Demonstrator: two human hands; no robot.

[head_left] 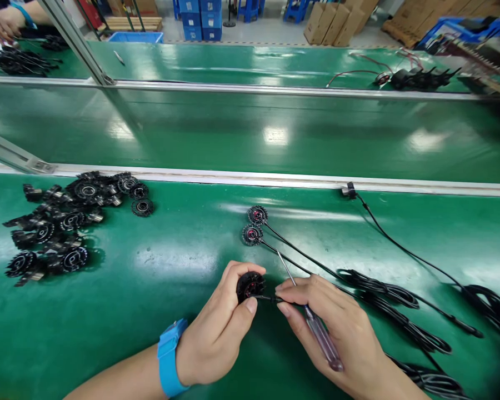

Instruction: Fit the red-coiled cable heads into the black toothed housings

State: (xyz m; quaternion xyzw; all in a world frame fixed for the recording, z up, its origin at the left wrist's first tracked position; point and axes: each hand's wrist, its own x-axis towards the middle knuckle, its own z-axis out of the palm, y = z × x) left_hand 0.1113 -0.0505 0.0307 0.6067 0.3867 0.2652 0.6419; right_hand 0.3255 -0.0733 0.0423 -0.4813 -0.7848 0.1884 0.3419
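My left hand (pixel 216 328), with a blue band (pixel 170 355) at the wrist, grips a round black toothed part (pixel 250 285) between fingers and thumb. A black cable (pixel 269 299) runs out of that part to my right hand (pixel 337 322), whose thumb and forefinger pinch it. Tucked in the same right hand is a screwdriver (pixel 323 341) with a clear purplish handle, its thin shaft pointing up and left. Just beyond my hands lie two similar round parts, an upper one (pixel 258 214) and a lower one (pixel 252 235), each with a cable attached.
Many black parts (pixel 73 216) are heaped at the left. Coiled black cables (pixel 400 316) lie at the right, near a small cabled part (pixel 349 190). A metal frame rail (pixel 250 179) crosses behind. Another person's hand (pixel 6 25) touches cables at the far left.
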